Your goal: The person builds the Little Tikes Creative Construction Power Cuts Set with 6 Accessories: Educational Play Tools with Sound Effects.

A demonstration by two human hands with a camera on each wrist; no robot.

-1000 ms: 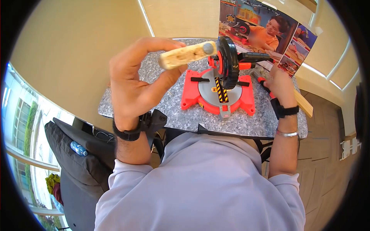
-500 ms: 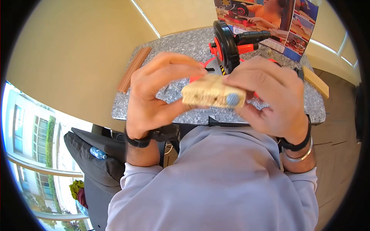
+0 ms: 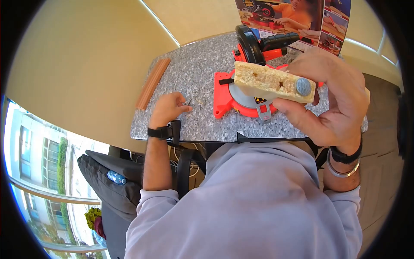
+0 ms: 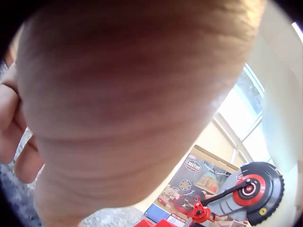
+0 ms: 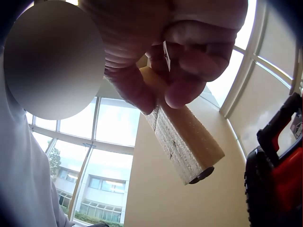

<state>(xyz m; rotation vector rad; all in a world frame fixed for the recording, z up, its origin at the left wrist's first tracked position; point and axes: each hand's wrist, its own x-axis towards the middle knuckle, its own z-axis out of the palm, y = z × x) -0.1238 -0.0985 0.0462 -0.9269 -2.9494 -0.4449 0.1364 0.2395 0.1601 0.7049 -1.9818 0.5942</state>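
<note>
In the head view my right hand (image 3: 338,97) pinches a pale wood block (image 3: 267,82) above a red and black toy saw (image 3: 222,98). A grey round nail head (image 3: 303,86) sits at the right of the block's rough face. The right wrist view shows the thumb and fingers of that hand (image 5: 175,52) on one end of the block (image 5: 182,137). My left hand (image 3: 169,108), fingers loosely bent, is low over the table's left part beside tiny dark bits. Its fingers (image 4: 14,127) show at the edge of the left wrist view.
Reddish-brown wooden strips (image 3: 153,84) lie at the left of the speckled table (image 3: 207,52). Behind the saw stands a printed box (image 3: 286,19). A dark chair with a bottle (image 3: 116,177) is at the lower left, beyond the table's edge.
My left hand has let go of the block and moved left and down to the table. My right hand came from the table's right side and now holds the block alone.
</note>
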